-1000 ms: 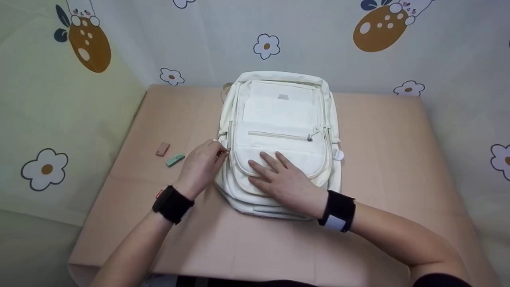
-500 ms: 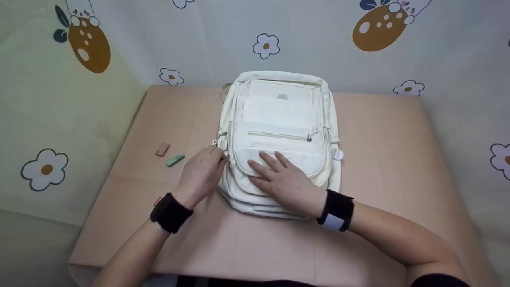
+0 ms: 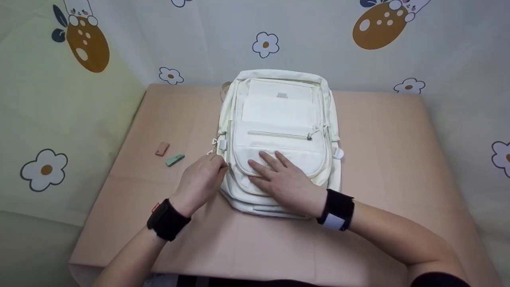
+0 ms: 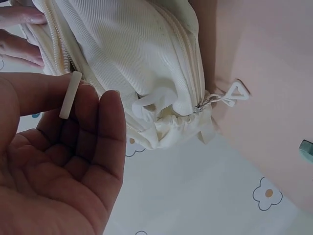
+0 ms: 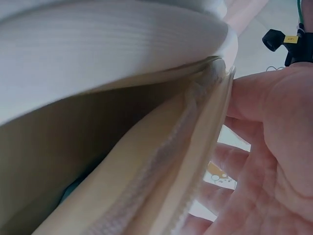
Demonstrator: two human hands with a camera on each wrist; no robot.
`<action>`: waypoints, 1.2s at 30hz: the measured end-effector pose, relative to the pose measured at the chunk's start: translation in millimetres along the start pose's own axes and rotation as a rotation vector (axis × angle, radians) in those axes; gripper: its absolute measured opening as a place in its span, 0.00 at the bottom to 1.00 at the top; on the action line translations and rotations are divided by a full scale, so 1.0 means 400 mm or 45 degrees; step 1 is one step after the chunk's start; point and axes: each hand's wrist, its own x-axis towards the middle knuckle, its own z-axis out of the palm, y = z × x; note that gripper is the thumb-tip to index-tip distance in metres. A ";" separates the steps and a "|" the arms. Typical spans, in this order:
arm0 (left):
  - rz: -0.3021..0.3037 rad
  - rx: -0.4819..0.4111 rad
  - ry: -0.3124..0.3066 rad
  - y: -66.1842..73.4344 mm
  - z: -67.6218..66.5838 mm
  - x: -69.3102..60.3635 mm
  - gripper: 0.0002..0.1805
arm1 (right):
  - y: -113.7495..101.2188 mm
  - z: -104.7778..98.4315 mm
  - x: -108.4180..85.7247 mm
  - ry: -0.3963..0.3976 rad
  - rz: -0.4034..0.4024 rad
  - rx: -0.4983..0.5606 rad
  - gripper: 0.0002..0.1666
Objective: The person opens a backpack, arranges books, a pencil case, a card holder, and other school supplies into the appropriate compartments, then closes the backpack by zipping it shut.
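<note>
A cream backpack (image 3: 279,111) lies on the table with its front facing up. At its left side the left hand (image 3: 201,179) pinches a zipper pull (image 4: 71,95), a pale bar between thumb and fingers in the left wrist view. Spread fingers of the right hand (image 3: 289,185) rest on the lower front pocket. In the right wrist view a compartment (image 5: 112,112) gapes beside the right palm (image 5: 279,142), with something dark teal partly visible inside.
A pink block (image 3: 162,149) and a green one (image 3: 175,160) lie on the table (image 3: 382,159) left of the backpack. Behind stands a pale patterned curtain (image 3: 310,40). A triangular tag (image 4: 237,91) hangs off the backpack's side.
The left hand has slid down the backpack's left side, towards the person, with the zipper pull. Cords and tags there have come into view. The right hand has stayed in place.
</note>
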 end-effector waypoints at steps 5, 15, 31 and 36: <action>-0.005 -0.033 0.007 -0.006 0.005 -0.002 0.02 | 0.000 0.003 -0.006 0.019 -0.011 -0.016 0.30; 0.007 -0.086 0.056 -0.017 0.014 -0.010 0.03 | 0.005 0.010 -0.055 0.121 -0.020 0.032 0.26; -0.003 -0.069 0.057 -0.015 0.012 -0.012 0.03 | 0.038 0.057 -0.147 0.274 0.058 0.163 0.24; 0.023 -0.024 0.069 -0.009 0.010 -0.012 0.03 | 0.038 0.060 -0.143 0.281 0.052 0.162 0.22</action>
